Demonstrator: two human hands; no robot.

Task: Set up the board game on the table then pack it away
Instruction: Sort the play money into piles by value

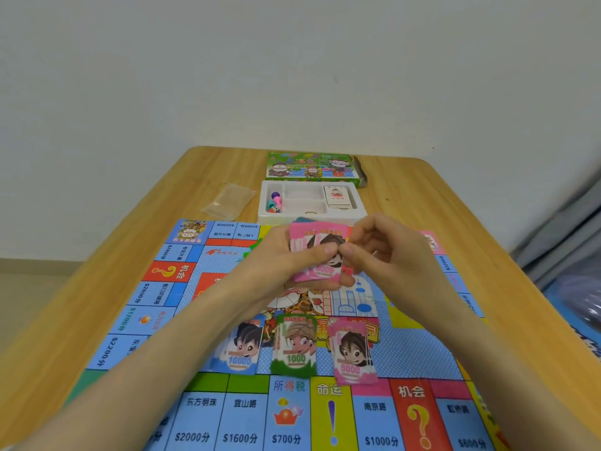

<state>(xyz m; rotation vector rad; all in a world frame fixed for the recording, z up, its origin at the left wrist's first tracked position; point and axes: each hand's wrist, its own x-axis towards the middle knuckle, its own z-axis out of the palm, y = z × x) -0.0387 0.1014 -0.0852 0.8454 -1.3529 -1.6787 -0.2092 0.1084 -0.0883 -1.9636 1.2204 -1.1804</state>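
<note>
both hands (338,255) pinching pink banknotes (320,255), game board (208,402) below

A plain pale wall (292,60), evenly lit, fills the upper half from 10 to 2 o'clock. A light wooden table (455,206) with rounded corners runs from the centre toward 6 o'clock. Beige floor (26,281) shows at 9 o'clock. Grey folded fabric (566,229) hangs at 3 o'clock.

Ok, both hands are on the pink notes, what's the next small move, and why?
Probably draw the front note off with the right hand and lay it on the pink 5000 pile. The left hand holds the pink 5000 notes, the right pinches the front one, and the blue 10000 pile and green 1000 pile lie sorted beside it on the board.
</note>
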